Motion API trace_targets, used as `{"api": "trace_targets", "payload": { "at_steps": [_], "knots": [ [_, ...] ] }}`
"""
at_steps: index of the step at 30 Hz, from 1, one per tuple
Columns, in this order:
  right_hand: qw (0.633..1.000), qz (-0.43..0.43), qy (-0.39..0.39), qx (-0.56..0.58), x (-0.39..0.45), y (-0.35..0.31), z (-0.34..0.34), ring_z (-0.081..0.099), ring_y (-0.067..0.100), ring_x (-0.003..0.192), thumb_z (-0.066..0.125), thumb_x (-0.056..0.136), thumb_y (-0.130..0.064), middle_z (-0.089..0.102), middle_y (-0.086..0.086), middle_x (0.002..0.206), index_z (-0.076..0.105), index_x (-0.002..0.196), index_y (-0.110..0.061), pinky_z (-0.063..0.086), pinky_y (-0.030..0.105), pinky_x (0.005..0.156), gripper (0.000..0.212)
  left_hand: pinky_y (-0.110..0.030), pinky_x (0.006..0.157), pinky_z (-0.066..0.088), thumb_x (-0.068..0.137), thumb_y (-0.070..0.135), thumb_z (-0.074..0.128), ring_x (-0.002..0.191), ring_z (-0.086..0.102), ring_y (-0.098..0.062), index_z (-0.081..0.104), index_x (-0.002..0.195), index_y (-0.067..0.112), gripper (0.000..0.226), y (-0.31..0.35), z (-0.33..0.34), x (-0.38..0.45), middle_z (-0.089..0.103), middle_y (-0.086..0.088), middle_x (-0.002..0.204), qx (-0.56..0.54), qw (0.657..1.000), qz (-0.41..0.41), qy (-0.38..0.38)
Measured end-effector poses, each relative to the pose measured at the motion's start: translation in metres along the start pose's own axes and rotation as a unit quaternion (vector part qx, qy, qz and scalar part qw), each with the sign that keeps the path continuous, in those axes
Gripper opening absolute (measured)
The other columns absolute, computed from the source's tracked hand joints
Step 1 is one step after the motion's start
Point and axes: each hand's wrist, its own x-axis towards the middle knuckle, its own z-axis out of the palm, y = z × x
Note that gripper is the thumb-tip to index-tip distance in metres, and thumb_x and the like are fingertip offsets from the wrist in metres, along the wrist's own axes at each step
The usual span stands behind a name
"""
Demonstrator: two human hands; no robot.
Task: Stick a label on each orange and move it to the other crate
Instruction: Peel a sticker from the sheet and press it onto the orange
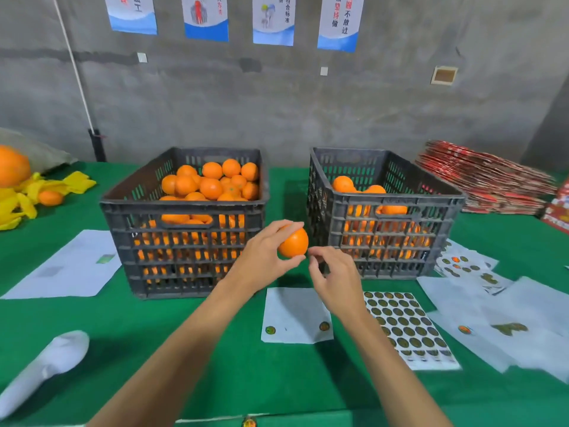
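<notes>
- Nearest the camera, two bare forearms reach forward over the green tabletop; a white rolled bundle lies at the near left.
- Just under the hands lie a nearly used-up backing sheet with two round labels left on it, and to its right a sticker sheet full of dark round labels; more spent white sheets spread out to the right.
- The left hand grips an orange from its left side, thumb under it and fingers over the top, holding it above the tabletop between the two crates.
- The right hand sits just right of the orange with its fingertips pinched together at the fruit's lower right edge; whether a label lies between them cannot be told.
- Behind, the left crate is heaped with oranges; the right crate holds fewer.
- Farther right, a stack of red cartons; farthest, a grey wall with posters.
</notes>
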Motion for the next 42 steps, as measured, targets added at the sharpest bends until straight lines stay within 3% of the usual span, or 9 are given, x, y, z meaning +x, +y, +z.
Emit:
{"api": "trace_targets", "payload": {
  "at_steps": [4, 8, 11, 22, 25, 28, 30, 38, 42],
  "knots": [
    [0.973, 0.146, -0.162, -0.073, -0.031, 0.013, -0.001, 0.057, 0.024, 0.120, 0.062, 0.098, -0.025, 0.065, 0.005, 0.123, 0.071, 0.123, -0.012, 0.047, 0.038, 0.099, 0.029, -0.032, 0.102, 0.051, 0.081, 0.040, 0.086, 0.121, 0.057, -0.009, 0.055, 0.145, 0.035, 0.071, -0.004, 0.043, -0.046, 0.055, 0.010, 0.143, -0.144, 0.973, -0.176, -0.034],
    [0.934, 0.189, -0.283, -0.113, -0.058, 0.024, -0.007, 0.060, 0.034, 0.101, 0.062, 0.098, -0.029, 0.059, 0.012, 0.101, 0.072, 0.096, -0.009, 0.048, 0.036, 0.079, 0.022, -0.019, 0.086, 0.056, 0.078, 0.035, 0.090, 0.109, 0.066, -0.009, 0.058, 0.141, 0.036, 0.071, -0.007, 0.082, -0.082, 0.063, 0.006, 0.134, -0.262, 0.919, -0.293, -0.019],
    [0.923, 0.199, -0.314, -0.101, -0.071, 0.027, -0.007, 0.061, 0.030, 0.095, 0.068, 0.094, -0.034, 0.062, 0.010, 0.100, 0.078, 0.093, -0.023, 0.050, 0.033, 0.078, 0.015, -0.031, 0.097, 0.056, 0.077, 0.029, 0.090, 0.110, 0.067, -0.013, 0.060, 0.141, 0.030, 0.071, -0.009, 0.102, -0.096, 0.065, 0.004, 0.131, -0.298, 0.894, -0.335, 0.007],
    [0.924, 0.232, -0.287, -0.099, -0.074, 0.027, 0.002, 0.065, 0.020, 0.088, 0.070, 0.093, -0.024, 0.067, 0.001, 0.097, 0.075, 0.082, -0.024, 0.054, 0.035, 0.079, 0.012, -0.024, 0.078, 0.059, 0.082, 0.032, 0.086, 0.102, 0.067, -0.006, 0.057, 0.140, 0.036, 0.065, -0.010, 0.105, -0.102, 0.064, 0.012, 0.122, -0.337, 0.863, -0.372, 0.052],
    [0.938, 0.267, -0.215, 0.043, -0.063, 0.018, 0.000, 0.064, 0.009, 0.086, 0.067, 0.097, -0.023, 0.069, -0.005, 0.094, 0.074, 0.084, -0.024, 0.052, 0.029, 0.081, 0.014, -0.026, 0.086, 0.059, 0.082, 0.035, 0.086, 0.106, 0.066, -0.004, 0.056, 0.143, 0.034, 0.068, -0.010, 0.105, -0.101, 0.064, 0.013, 0.126, -0.340, 0.862, -0.371, 0.053],
    [0.911, 0.303, -0.123, 0.252, -0.050, 0.002, 0.000, 0.069, 0.003, 0.092, 0.071, 0.096, -0.023, 0.077, -0.010, 0.095, 0.078, 0.091, -0.023, 0.053, 0.024, 0.086, 0.009, -0.018, 0.089, 0.055, 0.074, 0.047, 0.089, 0.107, 0.067, -0.001, 0.058, 0.137, 0.034, 0.071, -0.007, 0.101, -0.096, 0.066, 0.014, 0.125, -0.377, 0.845, -0.372, 0.071],
    [0.889, 0.327, -0.084, 0.310, -0.041, -0.008, 0.002, 0.069, 0.002, 0.099, 0.072, 0.095, -0.025, 0.077, -0.012, 0.104, 0.078, 0.099, -0.024, 0.054, 0.026, 0.094, 0.007, -0.030, 0.101, 0.055, 0.065, 0.058, 0.090, 0.111, 0.068, -0.004, 0.061, 0.132, 0.034, 0.077, -0.002, 0.097, -0.089, 0.069, 0.012, 0.126, -0.419, 0.825, -0.367, 0.090],
    [0.880, 0.271, 0.026, 0.389, -0.006, -0.026, -0.007, 0.068, 0.004, 0.107, 0.075, 0.091, -0.016, 0.072, -0.008, 0.117, 0.081, 0.089, -0.025, 0.054, 0.018, 0.086, 0.011, -0.028, 0.078, 0.062, 0.072, 0.058, 0.086, 0.105, 0.073, -0.012, 0.064, 0.133, 0.030, 0.070, 0.025, 0.067, -0.042, 0.074, 0.011, 0.116, -0.471, 0.815, -0.310, 0.134],
    [0.886, 0.249, 0.031, 0.390, 0.014, -0.029, -0.018, 0.069, 0.007, 0.106, 0.075, 0.092, -0.021, 0.069, -0.018, 0.118, 0.079, 0.105, -0.037, 0.058, 0.029, 0.086, 0.021, -0.027, 0.081, 0.061, 0.061, 0.073, 0.085, 0.101, 0.071, -0.005, 0.067, 0.119, 0.042, 0.068, 0.035, 0.055, -0.012, 0.071, 0.021, 0.108, -0.451, 0.834, -0.282, 0.147]
  ]
}}
